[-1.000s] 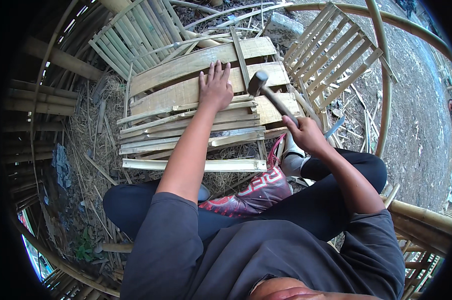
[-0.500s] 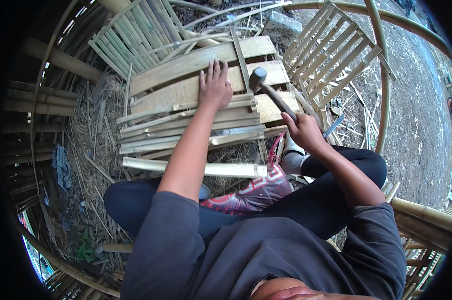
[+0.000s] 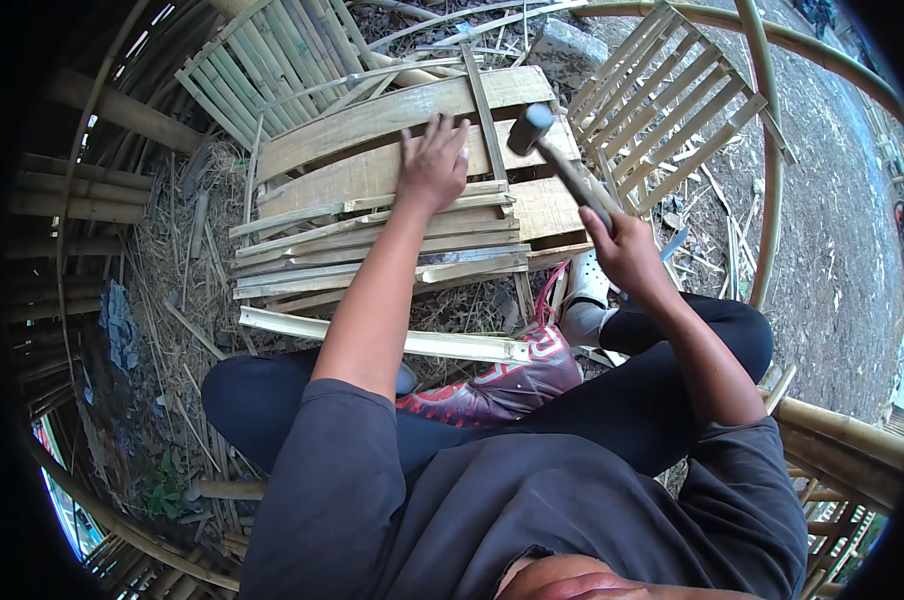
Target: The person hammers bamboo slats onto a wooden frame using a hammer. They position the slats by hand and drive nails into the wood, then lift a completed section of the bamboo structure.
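My right hand point(image 3: 627, 250) is closed round the wooden handle of a hammer point(image 3: 530, 130), whose dark head hangs over the right part of the boards. My left hand point(image 3: 434, 165) rests with fingers apart on a wide, pale wooden board point(image 3: 322, 195), apparently pressing it flat. A second board point(image 3: 372, 120) lies just beyond. A thin wooden strip point(image 3: 482, 110) crosses the boards between my two hands. On the near side several split bamboo slats point(image 3: 322, 265) lie side by side, partly hidden by my left forearm.
A loose pale slat point(image 3: 452, 345) lies near my legs, beside a red and grey sack point(image 3: 512, 385). Slatted bamboo panels stand at the far left point(image 3: 272, 75) and far right point(image 3: 662, 105). A blue blade point(image 3: 675, 243) shows by my right wrist. Bamboo poles point(image 3: 762, 200) border the right.
The hammer has risen slightly and shifted right with my right hand. My left hand stays on the boards, its fingers slightly shifted.
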Action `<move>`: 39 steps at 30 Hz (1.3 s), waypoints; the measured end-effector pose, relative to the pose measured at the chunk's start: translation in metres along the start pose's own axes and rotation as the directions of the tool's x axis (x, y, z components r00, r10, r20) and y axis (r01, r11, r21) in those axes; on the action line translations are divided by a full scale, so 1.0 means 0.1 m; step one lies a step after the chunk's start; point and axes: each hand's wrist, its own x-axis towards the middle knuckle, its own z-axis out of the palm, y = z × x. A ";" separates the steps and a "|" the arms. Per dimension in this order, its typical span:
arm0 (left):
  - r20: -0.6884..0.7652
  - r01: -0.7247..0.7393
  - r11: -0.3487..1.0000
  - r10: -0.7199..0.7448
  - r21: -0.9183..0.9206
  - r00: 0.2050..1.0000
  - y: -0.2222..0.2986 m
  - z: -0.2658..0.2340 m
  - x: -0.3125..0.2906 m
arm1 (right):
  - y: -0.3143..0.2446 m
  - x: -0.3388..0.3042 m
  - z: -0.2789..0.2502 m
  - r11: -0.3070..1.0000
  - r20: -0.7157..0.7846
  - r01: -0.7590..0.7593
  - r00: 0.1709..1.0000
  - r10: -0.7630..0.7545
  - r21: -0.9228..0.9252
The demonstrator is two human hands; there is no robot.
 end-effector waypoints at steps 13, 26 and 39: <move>-0.040 -0.306 0.854 0.320 -0.421 0.947 0.27 -0.30 -0.15 | 0.11 0.41 0.21 0.922 -0.151 0.030 0.984 -0.095 -0.386; -0.007 -0.443 0.846 0.462 -0.297 0.887 0.22 -0.26 -0.15 | -0.13 0.58 0.62 0.845 0.384 0.072 0.909 0.164 -0.530; -0.001 -0.426 0.838 0.453 -0.340 0.891 0.23 -0.26 -0.10 | -0.40 0.71 0.56 0.674 0.416 0.107 0.852 0.316 -0.731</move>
